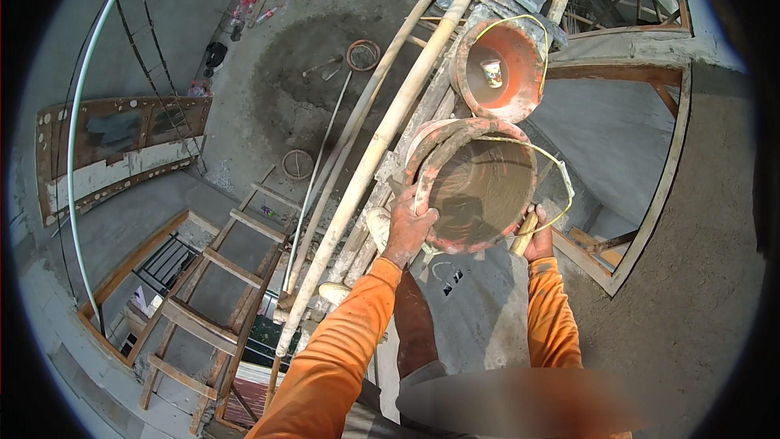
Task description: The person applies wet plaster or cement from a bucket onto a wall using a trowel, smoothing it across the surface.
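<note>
An orange bucket (pixel 416 164) with wet grey mortar (pixel 486 187) in it stands tilted in front of me. My left hand (pixel 409 223) grips its rim at the near left, thumb over the edge. At the near right of the same bucket, my right hand (pixel 538 237) is closed around a short wooden handle (pixel 524 236); the rest of that tool is hidden. A yellowish rope handle (pixel 561 167) loops off the bucket's right side. Just beyond stands a second orange bucket (pixel 522 73), touching or nearly touching the first, with a small printed cup (pixel 491 73) inside.
I am up on a scaffold of bamboo poles (pixel 382 134) and planks. A wooden ladder (pixel 231 268) leans at the lower left. Far below, the floor (pixel 296 49) holds round containers and scattered bottles. To the right are a wood-framed opening (pixel 678 162) and a rough grey wall (pixel 707 219).
</note>
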The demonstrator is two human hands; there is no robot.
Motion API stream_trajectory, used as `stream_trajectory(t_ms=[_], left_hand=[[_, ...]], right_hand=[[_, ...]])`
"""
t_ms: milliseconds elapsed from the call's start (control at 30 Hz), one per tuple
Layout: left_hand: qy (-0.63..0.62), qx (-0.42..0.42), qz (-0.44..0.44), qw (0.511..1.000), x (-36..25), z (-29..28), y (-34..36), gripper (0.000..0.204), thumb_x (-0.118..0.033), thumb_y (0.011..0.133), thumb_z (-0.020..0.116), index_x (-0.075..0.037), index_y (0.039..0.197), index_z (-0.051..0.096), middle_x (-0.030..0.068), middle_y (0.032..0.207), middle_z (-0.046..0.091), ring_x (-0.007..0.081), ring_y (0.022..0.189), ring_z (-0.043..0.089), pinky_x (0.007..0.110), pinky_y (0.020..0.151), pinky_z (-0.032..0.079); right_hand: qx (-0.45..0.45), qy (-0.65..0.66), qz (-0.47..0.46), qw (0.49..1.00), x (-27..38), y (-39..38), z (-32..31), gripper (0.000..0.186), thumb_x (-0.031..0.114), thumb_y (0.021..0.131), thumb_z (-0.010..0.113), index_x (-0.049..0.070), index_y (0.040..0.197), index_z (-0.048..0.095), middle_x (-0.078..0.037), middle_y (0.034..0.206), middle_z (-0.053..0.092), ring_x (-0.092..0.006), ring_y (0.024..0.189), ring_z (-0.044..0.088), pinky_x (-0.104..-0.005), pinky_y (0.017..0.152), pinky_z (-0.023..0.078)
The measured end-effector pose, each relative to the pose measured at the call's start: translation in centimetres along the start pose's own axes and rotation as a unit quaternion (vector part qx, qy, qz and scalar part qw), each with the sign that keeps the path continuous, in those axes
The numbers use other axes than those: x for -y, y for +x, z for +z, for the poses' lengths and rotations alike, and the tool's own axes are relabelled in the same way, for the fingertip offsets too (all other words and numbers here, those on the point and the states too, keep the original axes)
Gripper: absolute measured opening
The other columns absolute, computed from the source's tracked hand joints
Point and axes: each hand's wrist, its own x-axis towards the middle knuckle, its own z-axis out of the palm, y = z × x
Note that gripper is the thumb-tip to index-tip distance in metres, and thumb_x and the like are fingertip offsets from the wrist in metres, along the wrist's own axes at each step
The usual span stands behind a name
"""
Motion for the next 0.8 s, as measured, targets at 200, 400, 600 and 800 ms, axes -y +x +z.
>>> stream_trajectory(t_ms=[200, 400, 600, 800], left_hand=[[0.128, 0.023, 0.077, 0.989, -1.7, -0.1, -2.1, 0.019, -0.003, 0.085, 0.069, 0.004, 0.102, 0.072, 0.0089, 0.135, 0.057, 0.0222, 0.126, 0.054, 0.034, 0.106, 0.043], [0.014, 0.014, 0.042, 0.999, -2.3, -1.2, -3.8, 0.017, -0.001, 0.086, 0.068, 0.006, 0.101, 0.071, 0.0098, 0.137, 0.055, 0.0193, 0.125, 0.054, 0.033, 0.102, 0.046], [-0.109, 0.031, -0.031, 0.993, -3.0, -4.5, -6.6, 0.045, 0.001, 0.087, 0.066, 0.006, 0.131, 0.061, 0.0109, 0.136, 0.06, 0.018, 0.12, 0.06, 0.031, 0.101, 0.049], [0.059, 0.037, -0.043, 0.997, 1.4, -6.1, -0.5, 0.055, -0.003, 0.088, 0.066, 0.008, 0.139, 0.052, 0.014, 0.132, 0.063, 0.0199, 0.118, 0.063, 0.032, 0.1, 0.051]], right_hand=[[-0.058, 0.034, -0.012, 0.998, 0.1, -0.9, 1.1, 0.026, 0.042, 0.102, 0.061, 0.017, 0.092, 0.064, 0.0, 0.086, 0.065, -0.0204, 0.07, 0.065, -0.0385, 0.062, 0.058], [-0.036, 0.062, 0.004, 0.997, 1.0, -5.6, 2.4, 0.03, 0.04, 0.102, 0.06, 0.011, 0.107, 0.066, -0.006, 0.099, 0.071, -0.0292, 0.087, 0.071, -0.0476, 0.075, 0.062], [-0.038, 0.003, -0.002, 0.999, -0.1, -8.8, 3.6, 0.034, 0.039, 0.102, 0.062, 0.007, 0.113, 0.063, -0.01, 0.104, 0.071, -0.0284, 0.094, 0.072, -0.0471, 0.079, 0.062], [0.038, 0.006, -0.019, 0.999, -1.1, -7.4, 5.2, 0.034, 0.037, 0.107, 0.052, 0.006, 0.118, 0.06, -0.012, 0.112, 0.069, -0.0323, 0.095, 0.071, -0.0485, 0.081, 0.062]])
